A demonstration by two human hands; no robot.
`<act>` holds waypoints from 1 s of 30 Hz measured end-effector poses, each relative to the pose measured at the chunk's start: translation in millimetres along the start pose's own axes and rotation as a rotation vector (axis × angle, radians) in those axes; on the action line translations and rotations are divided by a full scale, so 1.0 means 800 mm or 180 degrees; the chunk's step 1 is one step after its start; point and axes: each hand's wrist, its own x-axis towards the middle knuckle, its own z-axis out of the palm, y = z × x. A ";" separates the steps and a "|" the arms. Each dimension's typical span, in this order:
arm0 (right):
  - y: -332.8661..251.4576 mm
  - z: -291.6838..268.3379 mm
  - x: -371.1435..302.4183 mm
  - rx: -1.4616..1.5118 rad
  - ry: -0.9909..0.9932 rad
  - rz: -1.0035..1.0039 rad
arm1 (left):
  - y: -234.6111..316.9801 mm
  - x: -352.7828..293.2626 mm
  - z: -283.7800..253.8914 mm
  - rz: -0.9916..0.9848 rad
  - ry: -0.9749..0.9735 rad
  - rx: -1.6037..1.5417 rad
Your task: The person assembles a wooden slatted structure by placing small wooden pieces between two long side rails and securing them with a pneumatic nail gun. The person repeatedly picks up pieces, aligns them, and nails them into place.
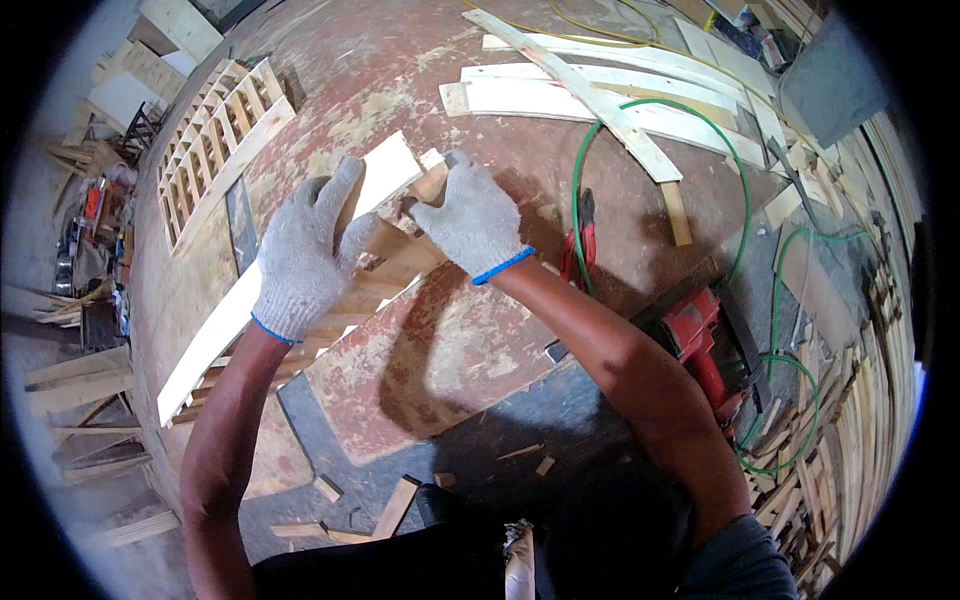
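My left hand (305, 255), in a grey knit glove with a blue cuff, is closed around the upper end of a slatted wooden frame (212, 345). The frame slants from lower left up to the middle, its pale side board facing up. At that upper end my right hand (475, 212), gloved the same way, pinches a small wood block (430, 183) between thumb and fingers. The block is beside the frame's end; whether the two touch I cannot tell. Near my right wrist lie red-handled pliers (582, 235). A red power tool (697, 335) is partly hidden by my right forearm.
A similar slatted rack (225, 150) lies at the far left. Pale boards (600, 95) are stacked at the far right, crossed by a green hose (748, 190). Wood strips (850, 430) heap up on the right. Offcuts (395, 507) lie near my legs.
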 end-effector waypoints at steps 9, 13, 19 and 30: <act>-0.005 -0.004 0.002 -0.0131 -0.0269 0.0132 | 0.013 0.015 0.004 -0.0004 -0.0080 -0.0023; 0.004 0.006 0.002 -0.0259 0.0102 -0.0079 | 0.014 0.019 0.006 0.0035 -0.0084 0.0012; -0.001 -0.001 0.004 -0.0100 -0.0153 0.0018 | 0.017 0.020 0.005 0.0111 -0.0060 0.0132; -0.002 0.001 0.000 -0.0018 -0.0018 0.0029 | 0.022 0.019 0.004 0.0145 0.0117 -0.0015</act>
